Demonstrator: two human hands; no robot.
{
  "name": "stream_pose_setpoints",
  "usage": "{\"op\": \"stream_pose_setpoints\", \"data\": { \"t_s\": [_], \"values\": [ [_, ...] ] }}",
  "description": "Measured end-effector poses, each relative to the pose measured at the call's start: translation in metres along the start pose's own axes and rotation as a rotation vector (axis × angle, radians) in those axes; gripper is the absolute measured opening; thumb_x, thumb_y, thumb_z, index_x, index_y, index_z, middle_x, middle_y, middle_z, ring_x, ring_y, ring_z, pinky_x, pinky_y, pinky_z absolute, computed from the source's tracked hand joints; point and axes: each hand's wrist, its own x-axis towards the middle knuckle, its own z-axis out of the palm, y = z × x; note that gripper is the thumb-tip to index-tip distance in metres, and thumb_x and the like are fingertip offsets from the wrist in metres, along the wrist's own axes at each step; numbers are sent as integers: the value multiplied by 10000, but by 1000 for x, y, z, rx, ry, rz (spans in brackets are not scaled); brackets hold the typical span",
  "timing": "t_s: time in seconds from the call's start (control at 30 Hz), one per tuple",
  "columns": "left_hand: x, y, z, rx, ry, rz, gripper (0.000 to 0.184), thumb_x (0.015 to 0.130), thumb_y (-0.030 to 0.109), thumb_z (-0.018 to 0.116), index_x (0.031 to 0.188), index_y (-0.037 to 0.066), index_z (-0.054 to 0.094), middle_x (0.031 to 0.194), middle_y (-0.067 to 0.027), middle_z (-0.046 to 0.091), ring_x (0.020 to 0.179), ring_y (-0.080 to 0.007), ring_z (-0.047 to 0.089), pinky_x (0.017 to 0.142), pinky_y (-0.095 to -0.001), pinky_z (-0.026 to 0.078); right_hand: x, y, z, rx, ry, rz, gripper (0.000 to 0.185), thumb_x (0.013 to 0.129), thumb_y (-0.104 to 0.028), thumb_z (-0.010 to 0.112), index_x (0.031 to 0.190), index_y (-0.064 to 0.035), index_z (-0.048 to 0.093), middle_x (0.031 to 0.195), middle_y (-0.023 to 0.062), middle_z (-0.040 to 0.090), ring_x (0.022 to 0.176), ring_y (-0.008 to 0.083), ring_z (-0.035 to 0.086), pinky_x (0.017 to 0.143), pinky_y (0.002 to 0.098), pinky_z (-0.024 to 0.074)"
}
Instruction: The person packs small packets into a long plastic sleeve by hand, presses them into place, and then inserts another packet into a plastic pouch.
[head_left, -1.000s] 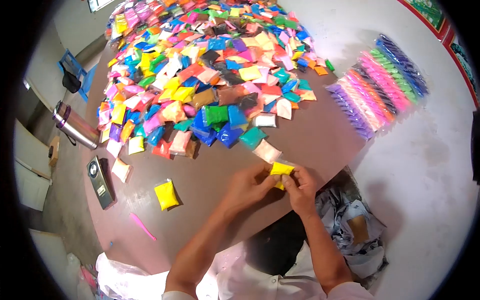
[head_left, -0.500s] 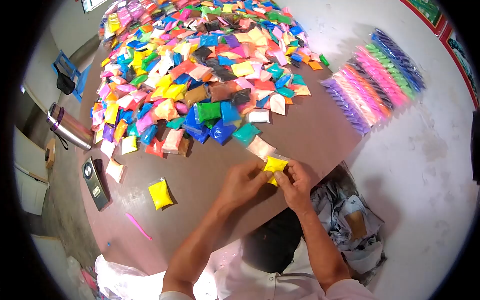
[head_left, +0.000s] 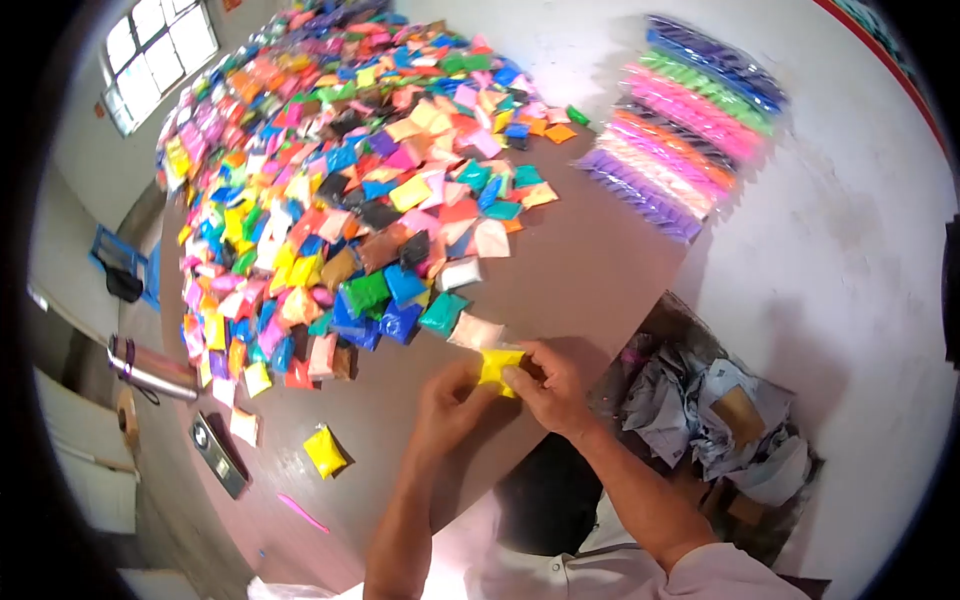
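Between both hands, over the near part of the table, is a small yellow packet (head_left: pixel 499 371) in a clear wrapper. My left hand (head_left: pixel 452 400) grips its left side, fingers partly hidden behind it. My right hand (head_left: pixel 548 388) pinches the right side, with the thumb pressed on the packet's front. Just beyond lies a peach packet (head_left: pixel 476 330), and a teal packet (head_left: pixel 443 314) is next to it. Another yellow packet (head_left: pixel 324 452) rests alone on the table to the left of my left hand.
A big heap of coloured packets (head_left: pixel 330 200) covers the table's far side. Bagged coloured twisted pieces (head_left: pixel 690 120) lie at the right edge by the wall. A phone (head_left: pixel 218 455), a steel flask (head_left: pixel 155 370) and a pink strip (head_left: pixel 302 513) are at left. Crumpled paper (head_left: pixel 740 415) fills a box below right.
The view has swung, so the heap and flask appear lower and the window shows more. Both hands still hold the yellow packet; the right thumb now presses it while the left thumb has shifted lower.
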Motion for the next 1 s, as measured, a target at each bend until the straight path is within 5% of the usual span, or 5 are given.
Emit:
{"op": "stream_pose_setpoints", "data": {
  "t_s": [0.17, 0.4, 0.5, 0.6, 1.0],
  "values": [
    [-4, 28, 8, -229, 66, -86, 235, 1001, 139, 722, 1184, -7, 726, 1021, -25, 740, 902, -104, 669, 814, -263, 528, 0, -3, -2, -28, 6, -49, 343, 1005, -170, 722, 1295, 7, 674, 1091, 140, 753, 977, 196, 727, 865, 344, 577],
    [-43, 44, 17, -27, 175, -96, 209, 1033, 155, 693, 1143, -19, 728, 996, -3, 720, 863, -75, 622, 764, -242, 482, -19, -26, 3, -173, -129, -181, 315, 1009, -203, 703, 1250, -1, 692, 1041, 161, 752, 906, 216, 724, 796, 354, 569],
    [-83, 45, 29, -70, 331, -89, 150, 1012, 136, 684, 1035, -4, 733, 927, -22, 711, 846, -70, 629, 768, -248, 494, -59, -38, 5, 49, -162, -189, 328, 1025, -203, 690, 1286, -5, 679, 1004, 76, 704, 873, 125, 652, 793, 289, 538],
    [-124, 54, 45, 28, 332, -330, 160, 994, 142, 710, 1040, -10, 729, 947, -31, 718, 850, -80, 638, 759, -258, 508, -102, -21, 11, 220, -134, -18, 238, 1021, -159, 675, 1188, 11, 677, 946, 115, 693, 826, 179, 675, 761, 312, 550],
    [-183, 35, 89, 36, 508, -240, 145, 1052, 138, 687, 978, 20, 646, 898, 4, 660, 819, -57, 577, 759, -222, 471, -149, -9, -3, 132, -177, -71, 164, 977, -131, 676, 1055, 12, 694, 896, 151, 675, 785, 246, 684, 717, 355, 546]
  ]
}}
